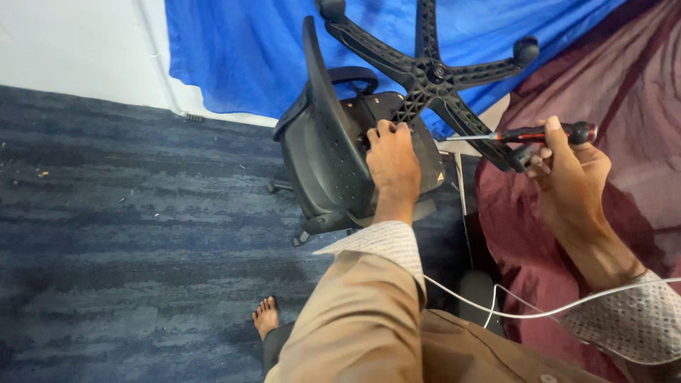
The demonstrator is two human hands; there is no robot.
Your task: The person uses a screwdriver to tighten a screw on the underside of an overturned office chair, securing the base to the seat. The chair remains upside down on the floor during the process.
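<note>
Office chair [333, 163] tipped on its side on carpet [128, 213], wheel base [433, 71] up, just above L fingers.

L hand [392, 162] fingers curled onto seat underside, prob. steadying it. R hand [567, 170] closed round red/black screwdriver [528, 133], tip pointing toward base arm, likely kept ready. Maroon cloth [624, 92] beyond R fingers.

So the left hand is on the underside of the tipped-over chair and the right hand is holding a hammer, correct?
Not quite. In the head view the right hand holds a screwdriver with a red and black handle, not a hammer. The rest stands: the left hand rests on the underside of the tipped-over chair.
</note>
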